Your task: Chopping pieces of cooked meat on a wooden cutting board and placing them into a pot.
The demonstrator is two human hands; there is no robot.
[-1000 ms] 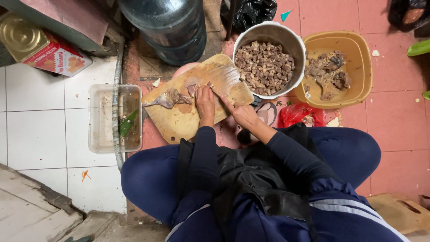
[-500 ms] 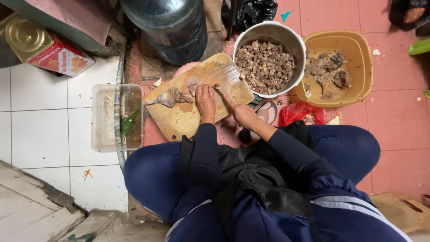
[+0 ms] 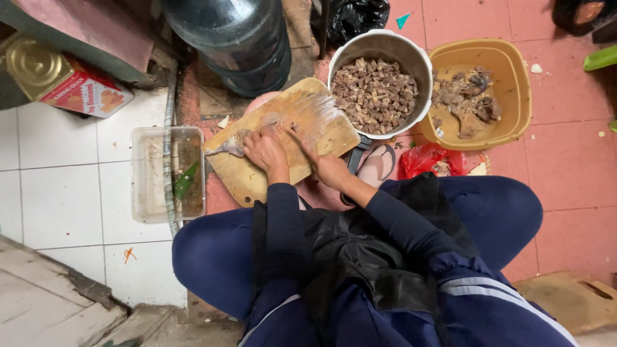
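At the far left, a square tin (image 3: 38, 71) with a gold lid lies tilted on white floor tiles (image 3: 58, 199), partly under a dark edge. Next comes a clear plastic tub (image 3: 168, 173), rectangular and smeared inside, with a green scrap in it; a thin pipe (image 3: 169, 128) crosses over it, hiding part of its base. Above, a big dark water jug (image 3: 238, 38) is cut off by the top edge.

A worn wooden board (image 3: 283, 138), rounded at the corners and scored pale from cutting, lies slanted on the floor, its right end just beside the pot. On its left end lies a greyish, stringy piece of meat (image 3: 230, 144). The left hand (image 3: 267, 151) presses down on it with fingers curled together. The right hand (image 3: 324, 164) is closed, seemingly round a knife handle; the blade (image 3: 297, 132) is hard to make out against the board.

Right of the board, a round steel pot (image 3: 379, 83) is heaped with small brown meat cubes. Below it, a sandal (image 3: 376, 164) and a red bag (image 3: 430, 160) are half hidden by the person's knee. A squarish yellow basin (image 3: 482, 93) touches the pot and holds uncut, ragged meat. Red tiles (image 3: 572, 173) lie open to the right, while things crowd the board on every other side.
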